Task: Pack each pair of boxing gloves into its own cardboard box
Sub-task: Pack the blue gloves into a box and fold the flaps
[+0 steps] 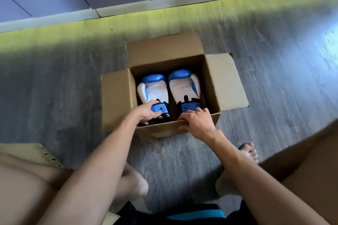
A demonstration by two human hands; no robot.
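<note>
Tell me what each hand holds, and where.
Left hand grips left glove by the cuff. Right hand touches right glove at the cuff; grip unclear.
</note>
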